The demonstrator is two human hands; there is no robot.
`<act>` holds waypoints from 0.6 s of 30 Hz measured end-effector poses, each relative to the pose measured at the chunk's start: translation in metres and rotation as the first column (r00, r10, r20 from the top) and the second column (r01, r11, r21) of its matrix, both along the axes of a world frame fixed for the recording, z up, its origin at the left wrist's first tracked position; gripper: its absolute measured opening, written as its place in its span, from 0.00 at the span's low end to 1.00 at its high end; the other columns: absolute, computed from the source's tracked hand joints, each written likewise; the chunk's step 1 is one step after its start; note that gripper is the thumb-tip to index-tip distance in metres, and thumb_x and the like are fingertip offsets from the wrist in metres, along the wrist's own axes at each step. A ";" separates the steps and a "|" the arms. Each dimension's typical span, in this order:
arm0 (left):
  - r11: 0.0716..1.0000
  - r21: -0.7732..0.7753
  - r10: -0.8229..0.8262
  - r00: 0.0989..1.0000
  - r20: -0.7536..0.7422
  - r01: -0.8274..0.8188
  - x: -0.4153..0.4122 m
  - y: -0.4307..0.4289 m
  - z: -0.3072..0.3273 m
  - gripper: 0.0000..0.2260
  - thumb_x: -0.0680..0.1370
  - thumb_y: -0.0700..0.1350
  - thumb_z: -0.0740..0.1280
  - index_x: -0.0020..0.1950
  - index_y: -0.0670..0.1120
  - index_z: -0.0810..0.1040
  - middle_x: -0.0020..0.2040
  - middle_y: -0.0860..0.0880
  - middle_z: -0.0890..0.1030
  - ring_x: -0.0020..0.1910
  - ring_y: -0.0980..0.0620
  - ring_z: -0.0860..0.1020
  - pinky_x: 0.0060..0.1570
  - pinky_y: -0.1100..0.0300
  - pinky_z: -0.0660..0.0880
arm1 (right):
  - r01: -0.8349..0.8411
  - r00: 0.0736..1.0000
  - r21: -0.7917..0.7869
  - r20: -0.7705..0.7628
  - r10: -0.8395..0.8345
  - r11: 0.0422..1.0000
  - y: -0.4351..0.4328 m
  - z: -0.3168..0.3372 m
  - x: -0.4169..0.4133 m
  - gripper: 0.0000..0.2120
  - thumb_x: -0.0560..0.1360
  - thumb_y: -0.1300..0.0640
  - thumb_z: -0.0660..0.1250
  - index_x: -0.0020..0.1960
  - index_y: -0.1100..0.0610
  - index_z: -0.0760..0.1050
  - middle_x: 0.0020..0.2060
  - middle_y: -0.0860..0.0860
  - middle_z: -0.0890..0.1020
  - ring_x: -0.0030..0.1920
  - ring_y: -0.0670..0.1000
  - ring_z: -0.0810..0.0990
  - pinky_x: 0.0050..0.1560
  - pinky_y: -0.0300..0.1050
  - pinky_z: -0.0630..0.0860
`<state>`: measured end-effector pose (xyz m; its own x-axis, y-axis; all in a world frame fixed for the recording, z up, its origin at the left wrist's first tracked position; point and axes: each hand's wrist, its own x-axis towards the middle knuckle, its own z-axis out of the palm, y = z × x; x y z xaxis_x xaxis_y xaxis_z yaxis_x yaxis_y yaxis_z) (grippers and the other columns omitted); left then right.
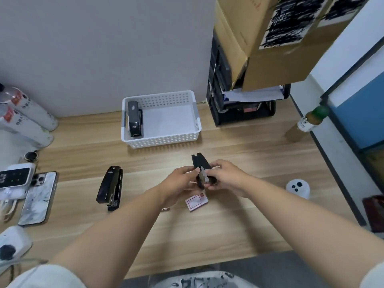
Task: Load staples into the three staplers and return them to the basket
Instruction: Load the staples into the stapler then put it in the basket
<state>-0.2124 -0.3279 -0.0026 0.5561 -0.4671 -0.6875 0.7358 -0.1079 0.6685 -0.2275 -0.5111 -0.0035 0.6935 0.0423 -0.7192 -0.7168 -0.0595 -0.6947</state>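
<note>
A black stapler (200, 163) is gripped between the left hand (180, 179) and right hand (225, 175) above the desk (239, 225). One stapler (134, 119) is stored in the basket (164, 140); another (110, 189) is laid beside.

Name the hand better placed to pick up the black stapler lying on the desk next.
Left. The black stapler lying on the desk is on the left hand's side; the right hand would have to cross over.

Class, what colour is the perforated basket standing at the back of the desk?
White, clearest in the head view: the basket has white perforated walls.
</note>
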 end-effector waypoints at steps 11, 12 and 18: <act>0.991 0.126 0.027 0.997 0.068 -0.035 0.030 0.061 0.001 0.15 0.86 0.42 0.52 0.59 0.43 0.79 0.35 0.47 0.70 0.29 0.52 0.66 0.30 0.60 0.62 | -0.059 0.995 0.046 -0.079 0.062 0.997 0.050 0.015 0.039 0.03 0.79 0.57 0.61 0.48 0.54 0.73 0.29 0.51 0.73 0.24 0.47 0.65 0.26 0.38 0.61; 0.987 0.161 0.003 0.997 0.078 -0.016 0.032 0.068 0.000 0.15 0.86 0.42 0.52 0.55 0.42 0.78 0.35 0.47 0.70 0.29 0.53 0.64 0.31 0.59 0.59 | -0.054 0.993 0.049 -0.101 0.058 0.997 0.045 0.017 0.042 0.06 0.79 0.57 0.60 0.46 0.54 0.74 0.27 0.51 0.72 0.24 0.47 0.62 0.26 0.37 0.60; 0.984 0.138 -0.111 0.993 -0.039 0.115 0.043 0.103 -0.003 0.16 0.84 0.44 0.52 0.59 0.47 0.79 0.35 0.49 0.70 0.29 0.55 0.60 0.29 0.62 0.54 | 0.009 0.977 0.026 -0.214 -0.003 1.000 0.019 0.015 0.056 0.07 0.78 0.52 0.60 0.44 0.54 0.71 0.25 0.50 0.66 0.24 0.46 0.54 0.21 0.36 0.53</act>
